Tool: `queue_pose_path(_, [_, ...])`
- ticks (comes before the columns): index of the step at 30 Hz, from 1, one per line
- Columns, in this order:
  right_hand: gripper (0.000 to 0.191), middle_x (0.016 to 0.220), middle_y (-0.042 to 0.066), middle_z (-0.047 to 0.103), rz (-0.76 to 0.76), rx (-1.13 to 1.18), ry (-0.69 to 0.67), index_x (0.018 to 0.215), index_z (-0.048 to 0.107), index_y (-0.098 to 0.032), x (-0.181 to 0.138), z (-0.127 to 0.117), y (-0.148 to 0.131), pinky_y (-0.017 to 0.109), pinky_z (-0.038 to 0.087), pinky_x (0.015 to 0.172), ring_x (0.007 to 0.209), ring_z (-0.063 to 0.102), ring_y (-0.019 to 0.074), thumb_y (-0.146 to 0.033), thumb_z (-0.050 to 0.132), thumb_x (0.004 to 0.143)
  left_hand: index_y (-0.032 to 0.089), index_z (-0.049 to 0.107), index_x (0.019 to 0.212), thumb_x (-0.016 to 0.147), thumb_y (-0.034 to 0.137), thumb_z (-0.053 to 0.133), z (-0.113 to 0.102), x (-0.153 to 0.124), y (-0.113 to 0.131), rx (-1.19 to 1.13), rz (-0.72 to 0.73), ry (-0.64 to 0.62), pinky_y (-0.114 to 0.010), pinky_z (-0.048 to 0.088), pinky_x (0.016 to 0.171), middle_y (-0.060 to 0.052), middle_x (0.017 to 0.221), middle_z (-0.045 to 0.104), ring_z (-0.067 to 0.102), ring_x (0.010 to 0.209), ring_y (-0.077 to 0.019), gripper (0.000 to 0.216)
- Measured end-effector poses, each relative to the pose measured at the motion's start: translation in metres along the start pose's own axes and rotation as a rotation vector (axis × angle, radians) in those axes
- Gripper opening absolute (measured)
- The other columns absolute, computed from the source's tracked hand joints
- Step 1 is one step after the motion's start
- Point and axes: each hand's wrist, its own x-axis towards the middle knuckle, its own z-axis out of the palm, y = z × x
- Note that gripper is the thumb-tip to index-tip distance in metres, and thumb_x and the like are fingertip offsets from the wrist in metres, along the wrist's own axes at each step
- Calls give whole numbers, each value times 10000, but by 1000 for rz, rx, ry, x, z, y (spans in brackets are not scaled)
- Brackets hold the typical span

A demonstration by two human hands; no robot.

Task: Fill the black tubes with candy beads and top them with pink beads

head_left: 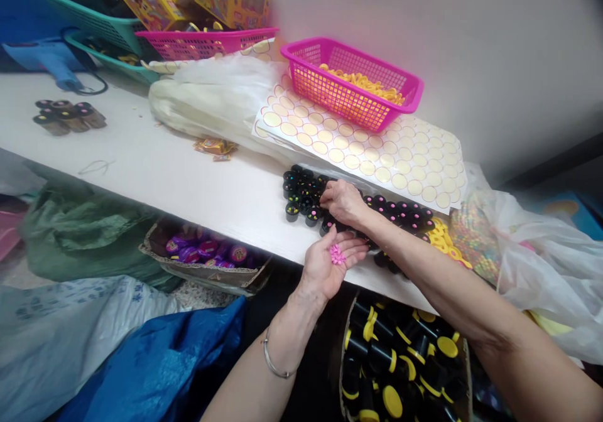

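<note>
My left hand [330, 260], palm up and slightly cupped with fingers extended, holds a small heap of pink pieces [337, 254] at the table's front edge. Just beyond it, my right hand [343, 203] is above a cluster of small black round containers [301, 186], fingertips pinched together; anything between them is too small to make out. Many containers on the right [398, 211] show a single pink dot inside, while those on the left hold tiny coloured specks. Both the right hand and forearm cover part of the cluster.
Behind the containers, a pink basket [351, 51] of yellow rings stands on sticker sheets [330, 139]. Yellow parts [445, 240] and plastic bags [532, 252] lie right. Below the white table [198, 189] are a box of yellow-lidded black containers [393, 354] and a box of purple packages [207, 249].
</note>
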Motion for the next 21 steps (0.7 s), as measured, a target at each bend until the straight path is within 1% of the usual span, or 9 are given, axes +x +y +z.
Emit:
queue_pose_path(2, [162, 819, 45, 643, -14, 19, -7, 795, 756, -179, 2, -2, 3, 284, 302, 595, 739, 515, 157, -231, 603, 780, 29, 620, 848, 902, 380, 444, 0, 0, 0, 0, -2, 12, -320, 527, 753, -194, 822, 672, 668, 769, -221, 396])
queue_pose_path(4, [150, 807, 45, 642, -15, 59, 26, 788, 751, -161, 2, -5, 7, 276, 328, 614, 733, 524, 149, -229, 617, 777, 22, 617, 852, 900, 389, 446, 1, -1, 1, 1, 3, 18, -322, 526, 759, -203, 832, 670, 668, 770, -224, 407])
queue_pose_path(7, [155, 769, 32, 625, -7, 162, 160, 739, 731, -167, -10, -14, 11, 270, 369, 657, 723, 529, 138, -198, 588, 793, 21, 616, 883, 903, 398, 432, 1, -1, 1, -1, 9, 24, -340, 526, 776, -216, 858, 669, 667, 801, -236, 420])
queue_pose_path(10, [186, 730, 20, 592, -39, 309, 282, 714, 705, -179, -39, -23, 10, 276, 396, 669, 703, 524, 132, -196, 549, 815, 38, 617, 901, 909, 419, 406, 1, 0, 1, -17, 11, 1, -361, 531, 780, -207, 869, 670, 665, 836, -248, 435])
queue_pose_path(12, [194, 720, 16, 573, -92, 404, 273, 716, 696, -183, -63, -26, 7, 271, 406, 651, 690, 522, 127, -205, 539, 828, 52, 625, 879, 913, 440, 386, 0, 1, 1, -37, 15, -46, -359, 534, 766, -184, 837, 668, 663, 815, -239, 457])
queue_pose_path(14, [199, 716, 11, 562, -137, 461, 199, 745, 703, -194, -85, -25, 3, 263, 408, 626, 681, 519, 123, -206, 530, 842, 63, 639, 843, 924, 440, 360, 0, 1, 1, -69, 29, -106, -345, 534, 744, -140, 759, 658, 648, 728, -200, 476])
queue_pose_path(16, [199, 725, 13, 564, -168, 462, 140, 828, 721, -215, -102, -19, 1, 260, 406, 619, 692, 517, 125, -210, 524, 861, 63, 653, 829, 940, 426, 325, 0, 1, 0, -96, 43, -155, -333, 531, 735, -105, 702, 644, 615, 643, -159, 501])
queue_pose_path(19, [223, 757, 29, 575, -202, 381, 161, 952, 721, -229, -113, -7, 1, 272, 398, 639, 724, 510, 139, -227, 508, 887, 56, 666, 832, 953, 425, 288, 2, 1, -2, -103, 54, -182, -315, 519, 730, -99, 705, 651, 597, 629, -141, 542])
queue_pose_path(21, [233, 771, 36, 582, -234, 306, 181, 956, 720, -230, -113, -1, 1, 280, 385, 647, 729, 501, 144, -227, 495, 894, 63, 670, 836, 953, 443, 279, 3, 2, -3, -90, 56, -177, -295, 507, 707, -104, 728, 660, 608, 665, -149, 558])
